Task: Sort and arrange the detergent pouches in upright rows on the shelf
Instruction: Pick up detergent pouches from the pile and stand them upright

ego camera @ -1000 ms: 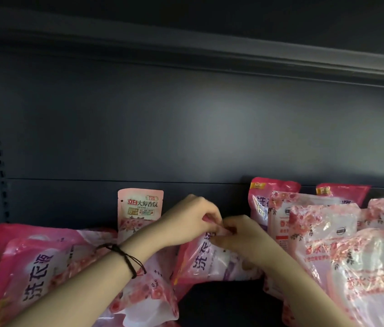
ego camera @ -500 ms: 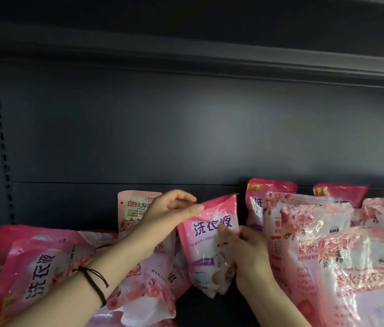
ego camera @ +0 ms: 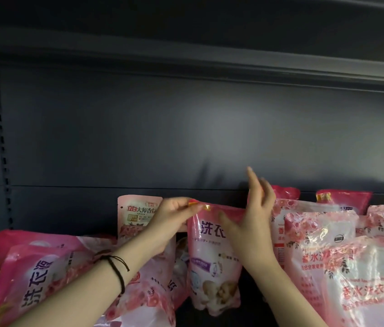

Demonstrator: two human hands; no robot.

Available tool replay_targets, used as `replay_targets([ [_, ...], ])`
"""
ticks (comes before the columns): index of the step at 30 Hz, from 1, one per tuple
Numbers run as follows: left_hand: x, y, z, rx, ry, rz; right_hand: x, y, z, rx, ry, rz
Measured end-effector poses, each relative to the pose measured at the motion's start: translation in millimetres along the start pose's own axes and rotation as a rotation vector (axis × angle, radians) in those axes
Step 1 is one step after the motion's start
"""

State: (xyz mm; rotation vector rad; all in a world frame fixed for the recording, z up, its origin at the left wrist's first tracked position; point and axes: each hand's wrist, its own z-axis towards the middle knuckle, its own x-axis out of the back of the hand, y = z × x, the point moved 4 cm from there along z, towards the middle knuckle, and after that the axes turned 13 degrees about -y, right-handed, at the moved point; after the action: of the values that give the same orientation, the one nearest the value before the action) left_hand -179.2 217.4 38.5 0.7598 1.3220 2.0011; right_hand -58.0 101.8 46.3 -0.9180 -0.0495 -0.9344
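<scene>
A person is standing a detergent pouch (ego camera: 212, 256) upright on the shelf, in the gap between a slumped heap of pouches (ego camera: 33, 279) at the left and the upright rows (ego camera: 316, 244) at the right. A second ago the same pouch was lying slanted and low between both hands. Now it is hanging nearly vertical with its printed face forward, its base low in the dark gap. I judge this pouch to be almost placed, while the heap at the left is waiting to be sorted.

The left hand (ego camera: 177, 213), with a black cord (ego camera: 117, 272) round its wrist, is reaching in from the lower left and pinching the pouch's top left corner between thumb and fingertips. The right hand (ego camera: 252, 223) is rising from the pouch's lower body to its top right edge. Its fingers (ego camera: 250, 180) are straightening and spreading upward in front of the back panel (ego camera: 139, 138), while its thumb is lying across the pouch's face. The fingers are blurred, so whether they are touching the top seam cannot be told. A smaller pouch (ego camera: 136, 213) is standing against the panel just behind the left hand.
</scene>
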Motion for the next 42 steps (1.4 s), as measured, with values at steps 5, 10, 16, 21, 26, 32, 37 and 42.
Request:
replay_targets([
  [5,5,1,-2,-0.022,-0.039,-0.012,-4,-29,12,0.119,-0.138,-0.77],
  [10,18,12,-3,-0.062,-0.238,0.133,13,-49,40,-0.088,-0.423,-0.794],
  [16,41,4,15,0.023,-0.337,0.536,26,-50,78,-0.234,-0.846,-0.842],
  [21,23,-22,35,-0.076,-0.535,1.044,37,-37,85,-0.257,-0.927,-0.766],
  [26,-1,-30,51,-0.154,-0.736,1.293,44,-27,87,-0.281,-0.924,-0.67],
  [32,-15,-58,60,0.015,-0.914,1.417,46,-26,85,-0.317,-0.948,-0.561],
  [37,-8,-72,54,0.089,-0.983,1.414,47,-27,84,-0.331,-0.957,-0.528],
  [42,4,-75,45,0.145,-1.009,1.494,48,-27,82,-0.342,-0.946,-0.49],
])
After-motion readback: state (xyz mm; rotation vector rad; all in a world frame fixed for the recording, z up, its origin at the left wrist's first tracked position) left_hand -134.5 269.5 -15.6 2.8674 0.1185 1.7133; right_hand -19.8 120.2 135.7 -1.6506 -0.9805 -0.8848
